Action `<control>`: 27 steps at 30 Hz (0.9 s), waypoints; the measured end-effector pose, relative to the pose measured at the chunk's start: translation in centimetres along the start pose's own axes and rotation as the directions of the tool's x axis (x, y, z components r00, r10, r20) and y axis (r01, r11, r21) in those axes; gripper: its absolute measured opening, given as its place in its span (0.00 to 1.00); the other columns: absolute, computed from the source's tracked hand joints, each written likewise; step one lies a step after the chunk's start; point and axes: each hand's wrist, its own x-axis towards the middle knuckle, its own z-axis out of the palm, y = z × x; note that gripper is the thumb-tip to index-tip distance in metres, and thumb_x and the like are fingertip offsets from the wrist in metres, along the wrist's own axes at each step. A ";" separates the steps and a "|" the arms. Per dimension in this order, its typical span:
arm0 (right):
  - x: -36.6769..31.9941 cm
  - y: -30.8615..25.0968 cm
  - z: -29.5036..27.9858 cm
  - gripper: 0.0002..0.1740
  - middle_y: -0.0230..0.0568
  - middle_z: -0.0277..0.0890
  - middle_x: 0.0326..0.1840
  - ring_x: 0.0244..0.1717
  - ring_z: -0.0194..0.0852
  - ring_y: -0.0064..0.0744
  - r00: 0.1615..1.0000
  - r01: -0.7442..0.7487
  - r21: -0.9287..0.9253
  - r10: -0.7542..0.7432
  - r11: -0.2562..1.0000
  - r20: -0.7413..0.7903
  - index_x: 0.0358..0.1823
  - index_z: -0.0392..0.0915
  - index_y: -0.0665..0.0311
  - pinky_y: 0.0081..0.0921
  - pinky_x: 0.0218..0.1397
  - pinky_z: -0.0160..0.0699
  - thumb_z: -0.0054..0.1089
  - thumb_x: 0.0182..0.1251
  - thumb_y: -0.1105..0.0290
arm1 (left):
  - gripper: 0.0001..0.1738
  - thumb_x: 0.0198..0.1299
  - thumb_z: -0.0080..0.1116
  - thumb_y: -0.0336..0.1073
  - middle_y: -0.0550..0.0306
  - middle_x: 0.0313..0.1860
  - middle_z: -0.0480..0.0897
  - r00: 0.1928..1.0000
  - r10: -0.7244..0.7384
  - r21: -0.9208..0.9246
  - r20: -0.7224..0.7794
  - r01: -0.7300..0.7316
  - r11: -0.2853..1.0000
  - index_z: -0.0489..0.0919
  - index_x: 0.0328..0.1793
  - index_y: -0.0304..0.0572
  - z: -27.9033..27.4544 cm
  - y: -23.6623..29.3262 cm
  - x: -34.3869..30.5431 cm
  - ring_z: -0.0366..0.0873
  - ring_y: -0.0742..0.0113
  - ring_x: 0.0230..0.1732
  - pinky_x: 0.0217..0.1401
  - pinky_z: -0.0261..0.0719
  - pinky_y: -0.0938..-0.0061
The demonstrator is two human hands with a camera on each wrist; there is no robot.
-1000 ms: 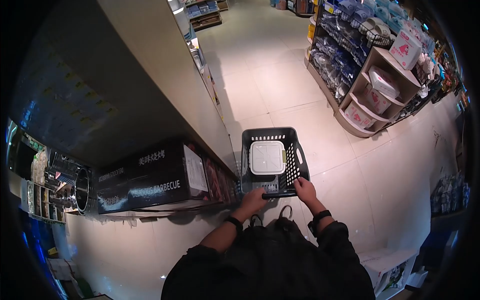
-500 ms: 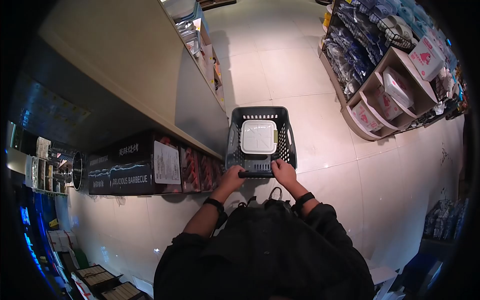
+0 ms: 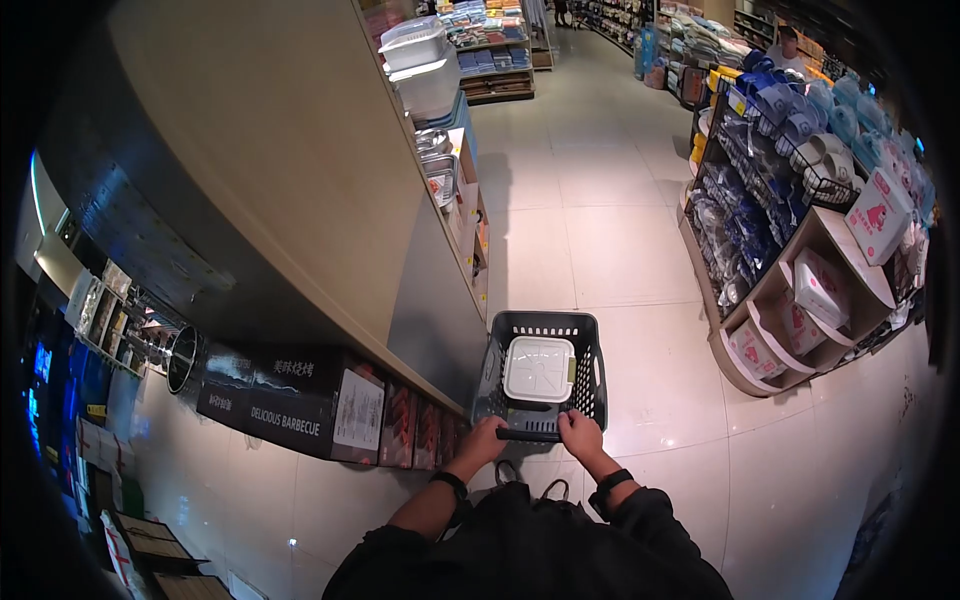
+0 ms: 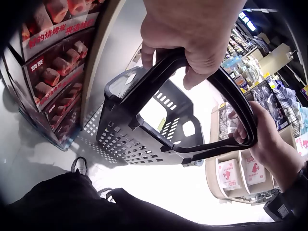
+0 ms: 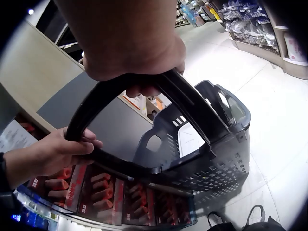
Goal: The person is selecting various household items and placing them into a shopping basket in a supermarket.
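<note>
Shopping basket [image 3: 548,318], dark grey, perforated, seemingly off the floor [image 3: 640,350]; within, white lidded container [image 3: 538,372], green latch [image 3: 571,371] at 3 o'clock.
Left hand [image 3: 483,440]: fingers curled closed round the black handle [image 3: 530,436], 9 o'clock end.
Right hand [image 3: 580,436]: likewise, 3 o'clock end.
Barbecue box [image 3: 270,405]: 9 o'clock of basket.
Step, as judged: two-handed carrying.
Next move, as judged: calls for firm grips, level handle, clearance from the boxed goods.

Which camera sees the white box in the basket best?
The head view: the white box shows its whole lid and green clip. The left wrist view shows a glaring bit and the clip; the right wrist view, only part of the lid.
</note>
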 end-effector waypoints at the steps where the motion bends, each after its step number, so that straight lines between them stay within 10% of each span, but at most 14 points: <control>1: 0.4 0.2 0.0 0.23 0.59 0.80 0.32 0.38 0.79 0.62 1.000 0.005 0.006 -0.005 1.000 -0.011 0.35 0.79 0.62 0.52 0.43 0.76 0.47 0.68 0.49 | 0.16 0.56 0.62 0.40 0.51 0.52 0.79 0.999 -0.045 -0.011 0.017 0.046 0.999 0.77 0.50 0.53 0.2 0.1 0.4 0.76 0.48 0.58 0.55 0.76 0.56; 27: 13.1 -1.8 -2.3 0.20 0.56 0.80 0.32 0.37 0.80 0.56 0.998 -0.047 -0.017 0.046 0.999 -0.043 0.35 0.78 0.66 0.44 0.41 0.76 0.51 0.68 0.54 | 0.14 0.58 0.58 0.46 0.53 0.48 0.82 0.978 0.137 0.045 0.157 -0.145 0.988 0.80 0.46 0.52 -3.0 2.5 12.9 0.78 0.46 0.52 0.52 0.78 0.53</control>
